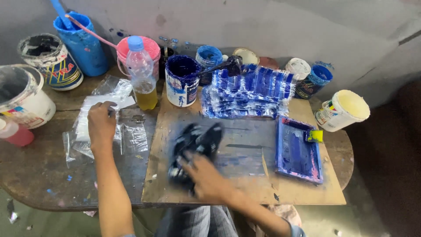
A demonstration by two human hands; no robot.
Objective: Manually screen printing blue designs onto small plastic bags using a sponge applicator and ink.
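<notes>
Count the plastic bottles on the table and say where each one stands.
2. A clear bottle with a blue cap and yellow liquid stands by the pink bucket; a pink bottle is cut off at the left edge. Others may be hidden behind the paint pots.

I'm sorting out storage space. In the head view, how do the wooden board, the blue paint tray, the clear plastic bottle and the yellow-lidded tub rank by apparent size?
1. Wooden board
2. Blue paint tray
3. Clear plastic bottle and yellow-lidded tub: too alike to rank.
</notes>
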